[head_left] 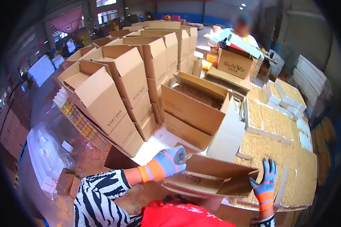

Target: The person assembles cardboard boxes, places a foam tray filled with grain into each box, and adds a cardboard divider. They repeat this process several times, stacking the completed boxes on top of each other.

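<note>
Crosswise, just beyond the red apron [187,215], lay an open carton [216,166], between the hands, its long axis running left to right. Left hand [169,162] at its left end, fingers curled in; whether they pinched cardboard, could not tell. Right hand [267,183] at the opposite end, fingers spread, thumb by the end flap. Neither hand clearly nearer. Beyond, a larger open box [189,109] stood upright; tall box stacks [102,102] to its left, straw-coloured slabs [267,143] to the right. Farthest of these, a co-worker [236,36] behind a printed box [235,64].
</note>
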Available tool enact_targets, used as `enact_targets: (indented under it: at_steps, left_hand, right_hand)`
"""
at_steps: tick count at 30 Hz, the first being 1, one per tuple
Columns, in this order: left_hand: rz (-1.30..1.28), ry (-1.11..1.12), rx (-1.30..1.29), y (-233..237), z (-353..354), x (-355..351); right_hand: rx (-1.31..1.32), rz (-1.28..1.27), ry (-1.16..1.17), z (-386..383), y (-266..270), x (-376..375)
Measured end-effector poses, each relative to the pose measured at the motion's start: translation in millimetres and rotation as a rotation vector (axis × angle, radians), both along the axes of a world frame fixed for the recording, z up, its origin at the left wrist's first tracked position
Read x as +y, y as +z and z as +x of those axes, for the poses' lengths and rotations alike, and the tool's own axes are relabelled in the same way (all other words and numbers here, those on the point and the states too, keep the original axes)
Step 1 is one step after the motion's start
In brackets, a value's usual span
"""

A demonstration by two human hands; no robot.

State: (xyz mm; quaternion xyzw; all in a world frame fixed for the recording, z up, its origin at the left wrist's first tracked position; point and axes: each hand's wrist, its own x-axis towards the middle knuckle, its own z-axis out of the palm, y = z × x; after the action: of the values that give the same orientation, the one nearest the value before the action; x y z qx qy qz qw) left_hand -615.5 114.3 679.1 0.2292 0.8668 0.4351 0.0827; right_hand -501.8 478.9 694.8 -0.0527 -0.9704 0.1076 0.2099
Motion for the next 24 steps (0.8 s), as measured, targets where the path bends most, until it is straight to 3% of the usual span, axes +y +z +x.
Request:
enact_targets:
  at_steps: [1,2,4,5,6,8,9,10,12,13,14,15,16,18,19,20,22,24]
  left_hand:
    - [-0.004,0.042,-0.015,-6.8,-3.0,1.4]
    - [-0.010,0.083,-0.033,-15.7,-4.6,2.6]
    - [0.071,0.245,-0.003,-61.6,-5.8,9.8]
    - [0.008,0.198,-0.056,-53.6,-3.6,13.6]
    - [-0.055,0.151,-0.110,-46.0,-1.3,17.7]
    - [-0.060,0.054,-0.075,-55.9,6.1,26.5]
    - [-0.193,-0.075,-0.141,-51.6,3.1,28.1]
    - [-0.324,-0.206,-0.153,-44.3,3.7,28.9]
    - [-0.164,-0.549,-0.323,-44.4,-4.3,19.9]
    - [0.054,-0.633,-0.167,-76.9,-9.1,12.0]
    - [0.272,-0.713,-0.007,-113.0,-7.7,3.5]
    - [0.490,-0.696,-0.401,-114.6,0.7,-6.2]
    - [0.565,-0.504,-0.622,-112.3,27.9,-11.2]
    - [0.382,-0.416,-0.219,-89.7,46.7,-4.2]
    - [0.579,-0.039,-0.481,-102.5,59.6,9.8]
    - [0.749,0.133,-0.417,-89.4,57.6,23.1]
    - [-0.145,0.412,0.306,-86.0,25.3,42.9]
    - [-0.174,0.436,0.558,-89.4,14.5,49.2]
  right_hand:
    - [0.046,-0.025,0.005,4.2,-27.4,14.6]
    - [0.008,-0.683,-0.161,5.5,-43.6,7.4]
    - [0.155,-0.920,-0.180,10.1,-90.8,5.6]
    - [0.195,-0.797,-0.109,16.4,-104.6,-8.1]
    - [0.122,-0.690,0.014,27.1,-84.4,-33.0]
    - [-0.196,-0.766,0.254,29.0,-55.8,-66.2]
    - [-0.313,-0.542,0.459,29.6,-60.1,-68.8]
    - [-0.550,-0.734,0.333,38.6,-57.0,-70.1]
    - [-0.294,-0.552,0.534,35.1,-44.4,-63.6]
    - [-0.197,-0.493,0.534,34.0,-57.2,-52.0]
    - [-0.359,-0.762,0.378,33.1,-65.0,-43.1]
    - [-0.397,-0.989,0.337,34.5,-77.4,-32.6]
    - [-0.434,-1.226,0.292,34.4,-85.7,-27.9]
    - [-0.372,-0.868,0.377,29.9,-67.5,-33.4]
    - [-0.448,-1.040,0.351,30.3,-64.5,-30.5]
    - [-0.523,-1.212,0.321,29.7,-60.3,-28.9]
    - [-0.674,-1.128,0.221,25.1,-52.7,-18.5]
    - [-0.270,-0.699,0.271,16.1,-43.0,-17.2]
